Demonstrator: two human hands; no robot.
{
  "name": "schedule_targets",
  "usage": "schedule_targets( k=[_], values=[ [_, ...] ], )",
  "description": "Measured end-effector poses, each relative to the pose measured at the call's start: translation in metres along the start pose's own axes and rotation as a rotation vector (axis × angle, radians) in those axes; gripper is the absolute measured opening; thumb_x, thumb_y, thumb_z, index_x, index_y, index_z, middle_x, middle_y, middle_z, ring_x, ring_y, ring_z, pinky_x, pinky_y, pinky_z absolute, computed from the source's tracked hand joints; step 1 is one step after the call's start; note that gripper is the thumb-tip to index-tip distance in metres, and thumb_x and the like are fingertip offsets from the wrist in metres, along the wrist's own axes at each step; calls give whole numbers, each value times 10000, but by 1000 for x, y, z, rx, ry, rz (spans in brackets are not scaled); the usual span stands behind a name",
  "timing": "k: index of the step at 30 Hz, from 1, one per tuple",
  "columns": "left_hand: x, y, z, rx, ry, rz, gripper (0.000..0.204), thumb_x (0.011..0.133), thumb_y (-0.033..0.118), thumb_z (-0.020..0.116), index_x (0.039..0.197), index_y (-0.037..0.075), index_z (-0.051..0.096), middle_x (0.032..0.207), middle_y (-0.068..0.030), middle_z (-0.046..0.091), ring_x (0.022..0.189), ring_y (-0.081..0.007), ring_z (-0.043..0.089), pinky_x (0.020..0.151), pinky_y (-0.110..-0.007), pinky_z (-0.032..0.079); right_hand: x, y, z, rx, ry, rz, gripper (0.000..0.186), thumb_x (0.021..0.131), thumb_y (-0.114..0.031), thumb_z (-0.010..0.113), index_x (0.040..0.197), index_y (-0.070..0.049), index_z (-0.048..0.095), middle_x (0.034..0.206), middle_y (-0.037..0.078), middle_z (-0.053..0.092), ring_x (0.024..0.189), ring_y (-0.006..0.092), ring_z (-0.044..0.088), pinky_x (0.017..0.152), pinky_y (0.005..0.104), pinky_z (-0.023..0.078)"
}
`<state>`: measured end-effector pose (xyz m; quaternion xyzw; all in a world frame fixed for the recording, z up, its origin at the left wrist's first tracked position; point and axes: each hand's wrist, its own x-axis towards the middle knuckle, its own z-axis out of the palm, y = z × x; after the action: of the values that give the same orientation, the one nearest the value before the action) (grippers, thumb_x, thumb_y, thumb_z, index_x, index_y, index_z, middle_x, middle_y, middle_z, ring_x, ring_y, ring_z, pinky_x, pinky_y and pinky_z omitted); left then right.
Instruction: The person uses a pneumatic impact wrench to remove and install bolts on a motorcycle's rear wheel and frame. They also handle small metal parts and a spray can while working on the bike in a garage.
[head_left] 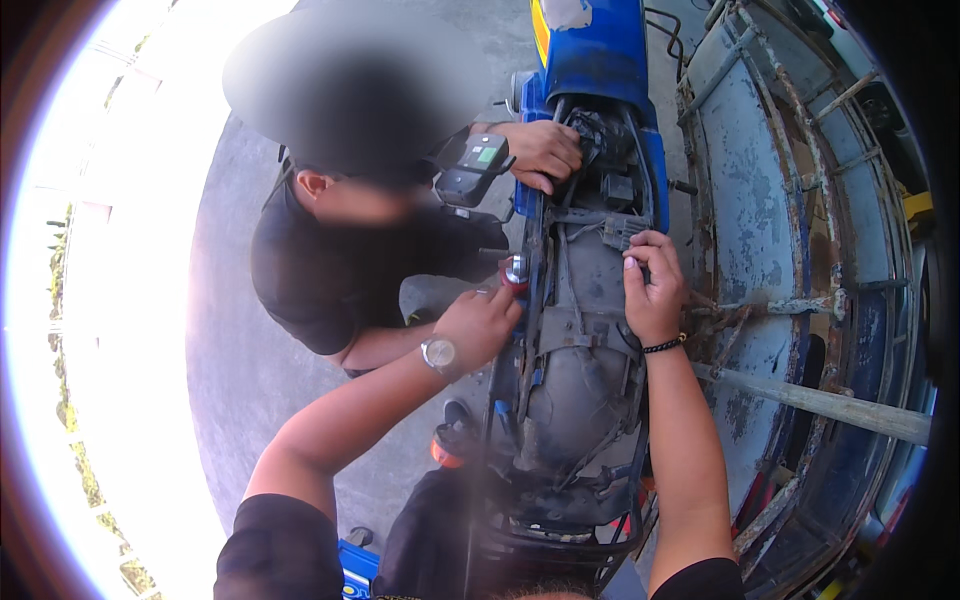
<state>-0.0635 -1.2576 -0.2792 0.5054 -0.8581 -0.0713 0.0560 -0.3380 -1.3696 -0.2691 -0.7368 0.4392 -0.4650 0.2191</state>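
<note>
A blue motorcycle [600,60] stands before me with its seat area uncovered, showing the frame and a dusty rear mudguard [585,400]. My right hand [655,285] is closed at the far right of this opening, thumb and fingers pinching a finned grey block [620,232]. My left hand [478,325], with a watch at its wrist, curls at the left frame rail beside a round silver and red part [515,272]. Its fingertips are partly hidden, so I cannot make out what they grip. Ahead, a co-worker's hand [545,152] reaches into the wiring [600,135].
A co-worker in a dark shirt [320,260] crouches at the left of the motorcycle. Along the right runs a rusty metal rack [760,220] with a protruding bar [820,400]. Grey concrete floor [250,380] lies to the left. A blue object [357,570] is low beside my leg.
</note>
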Motion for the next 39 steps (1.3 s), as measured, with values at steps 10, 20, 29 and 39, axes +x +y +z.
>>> schedule_targets(
  k=[10, 20, 29, 39],
  values=[
    [9, -13, -7, 43, -120, 92, 191, 824, 148, 630, 950, 15, 684, 990, -125, 625, 761, -296, 668, 692, -452, 555, 4, -14, -5, 9, 6, 33, 51, 858, -40, 660, 898, -10, 652, 1087, 158, 658, 1009, 349, 670, 890, 415, 539],
    [-1, -25, -2, 62, -37, 274, 377, 692, 339, 704, 951, 65, 691, 1012, -78, 624, 896, -220, 615, 775, -365, 473, -1, -5, 1, -1, -47, 58, 42, 907, -44, 647, 902, -2, 650, 1101, 147, 651, 1005, 316, 664, 886, 383, 532],
    [-2, -21, 4, -27, -82, 77, 361, 773, 273, 697, 1078, 81, 671, 1063, -113, 622, 874, -266, 643, 796, -398, 503, -2, 6, 3, -75, -65, -68, 57, 942, -43, 641, 942, 12, 655, 1151, 146, 652, 1005, 288, 660, 882, 359, 532],
    [38, -33, -17, -305, -505, -147, 222, 924, 145, 648, 1107, 39, 713, 964, -193, 743, 944, -385, 718, 854, -466, 577, -3, 6, 3, -7, -66, -38, 62, 945, -51, 643, 967, 1, 669, 1161, 132, 641, 996, 267, 661, 877, 353, 539]
  ],
)
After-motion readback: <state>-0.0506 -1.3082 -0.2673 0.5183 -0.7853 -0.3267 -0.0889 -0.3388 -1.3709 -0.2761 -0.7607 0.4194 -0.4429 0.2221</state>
